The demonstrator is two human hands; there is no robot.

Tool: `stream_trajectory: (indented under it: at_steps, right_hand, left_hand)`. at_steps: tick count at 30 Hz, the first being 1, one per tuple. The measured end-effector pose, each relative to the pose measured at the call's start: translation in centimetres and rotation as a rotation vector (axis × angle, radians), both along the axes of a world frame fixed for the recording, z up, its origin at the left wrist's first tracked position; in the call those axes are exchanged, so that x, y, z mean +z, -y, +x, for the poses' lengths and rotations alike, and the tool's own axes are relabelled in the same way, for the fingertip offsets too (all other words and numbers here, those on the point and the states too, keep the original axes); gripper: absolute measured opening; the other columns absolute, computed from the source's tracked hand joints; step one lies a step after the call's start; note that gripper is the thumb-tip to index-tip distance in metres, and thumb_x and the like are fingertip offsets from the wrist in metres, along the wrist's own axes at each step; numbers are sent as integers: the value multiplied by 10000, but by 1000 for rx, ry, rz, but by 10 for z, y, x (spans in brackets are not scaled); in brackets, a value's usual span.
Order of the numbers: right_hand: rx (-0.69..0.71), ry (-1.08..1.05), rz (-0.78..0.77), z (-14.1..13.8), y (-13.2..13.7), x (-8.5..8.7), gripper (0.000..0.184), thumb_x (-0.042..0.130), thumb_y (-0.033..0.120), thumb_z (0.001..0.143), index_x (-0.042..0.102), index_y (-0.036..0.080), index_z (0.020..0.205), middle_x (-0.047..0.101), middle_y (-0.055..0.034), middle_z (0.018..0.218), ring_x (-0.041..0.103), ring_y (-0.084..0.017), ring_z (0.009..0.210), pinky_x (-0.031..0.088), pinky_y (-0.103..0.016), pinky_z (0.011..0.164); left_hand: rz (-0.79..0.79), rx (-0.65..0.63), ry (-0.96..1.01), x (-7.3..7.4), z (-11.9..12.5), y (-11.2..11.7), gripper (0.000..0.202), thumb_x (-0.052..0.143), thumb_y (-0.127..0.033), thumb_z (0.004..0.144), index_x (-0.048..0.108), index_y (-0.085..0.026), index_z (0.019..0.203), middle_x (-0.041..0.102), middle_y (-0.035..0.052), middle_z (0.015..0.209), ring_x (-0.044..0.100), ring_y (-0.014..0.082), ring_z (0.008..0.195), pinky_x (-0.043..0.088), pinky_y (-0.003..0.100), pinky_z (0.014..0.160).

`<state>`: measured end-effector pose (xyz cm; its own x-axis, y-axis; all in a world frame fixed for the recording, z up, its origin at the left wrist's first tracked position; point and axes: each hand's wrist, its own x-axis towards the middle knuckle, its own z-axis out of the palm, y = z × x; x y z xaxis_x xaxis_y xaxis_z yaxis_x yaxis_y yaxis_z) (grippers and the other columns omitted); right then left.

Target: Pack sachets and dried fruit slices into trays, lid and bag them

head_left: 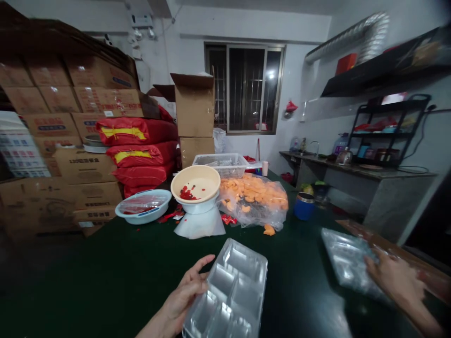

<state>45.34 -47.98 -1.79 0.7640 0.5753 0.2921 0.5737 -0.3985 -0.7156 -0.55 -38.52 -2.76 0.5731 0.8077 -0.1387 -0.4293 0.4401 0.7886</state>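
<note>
My left hand (185, 295) holds a clear plastic tray (232, 288) with several compartments, tilted up at the bottom centre. The thumb lies over its left edge, while the index finger sticks out beside it; the other fingers are largely hidden. On the right, my right hand (398, 277) grips the edge of another clear plastic tray (347, 260), both smeared by motion. Beyond the trays, a cream basin (207, 180) with small red pieces rests on a white stand (199, 224). A clear bag of orange curved pieces (257, 192) lies beside it.
On the dark green table (134, 277) are a light blue basin (148, 213), a blue cup (304, 206), a white basket (225, 164) and a loose orange piece (269, 230). Cardboard boxes (89, 169) and red packages (144, 130) are stacked at left. A counter (384, 173) runs along the right.
</note>
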Motion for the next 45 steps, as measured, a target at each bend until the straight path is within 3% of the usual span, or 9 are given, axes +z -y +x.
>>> stream_trajectory:
  at_steps: [1,6,9,12,17,20,23,30,45]
  right_hand:
    - [49,-75,26,-34,1,0,273,548,457,614,576,206,717,622,-165,745,605,-376,817,455,-458,648]
    - [769,-975,92,-219,30,-14,540,453,660,739,618,187,941,659,-81,778,615,-221,668,456,-322,578]
    - [907,-1236,179,-267,42,-12,452,536,570,762,614,170,956,661,-62,809,609,-190,681,457,-297,620]
    - [927,-1290,306,-275,47,-5,370,628,444,742,598,163,982,664,-44,805,598,-163,643,448,-268,593]
    - [906,-1082,369,-295,59,14,439,762,291,613,557,180,986,660,-11,810,601,-158,700,465,-273,662]
    - [912,-935,285,-315,65,29,418,784,288,585,555,167,913,644,0,760,586,-146,684,464,-265,648]
    - [1056,-865,180,-323,70,37,315,707,375,684,559,171,872,601,20,677,542,-118,597,439,-246,580]
    - [1087,-713,149,-317,82,31,354,551,448,812,431,184,607,425,65,460,367,-63,433,292,-207,452]
    - [990,-643,129,-299,91,30,385,513,468,829,421,183,587,425,52,464,358,-64,426,273,-206,429]
  left_hand:
    - [4,23,22,1,2,4,717,684,-130,553,450,-179,1228,658,106,925,626,216,714,449,360,712]
    - [-8,104,106,-1,19,37,703,647,-135,578,431,-183,1245,638,90,964,616,191,738,450,334,740]
    - [3,95,126,0,16,58,694,628,-131,579,430,-180,1242,620,90,1005,610,195,777,452,328,747]
    - [130,80,101,7,4,75,729,651,-133,592,403,-197,1275,600,90,1065,603,213,848,453,322,758]
    - [324,85,-59,16,-8,96,676,690,-260,707,394,-161,1306,568,119,1172,523,250,1086,403,324,897]
    - [258,102,-30,12,-3,106,892,738,-346,665,241,-193,1390,551,118,1200,531,245,1080,401,328,896]
    - [140,79,3,8,6,113,1016,745,-401,641,108,-272,1422,544,100,1198,578,233,995,434,348,830]
    - [9,-148,151,5,21,125,696,670,-437,647,407,-156,1226,610,41,731,582,174,534,466,317,552]
    - [22,-266,211,4,44,115,519,628,-347,615,456,-122,1051,590,48,705,596,207,541,485,344,522]
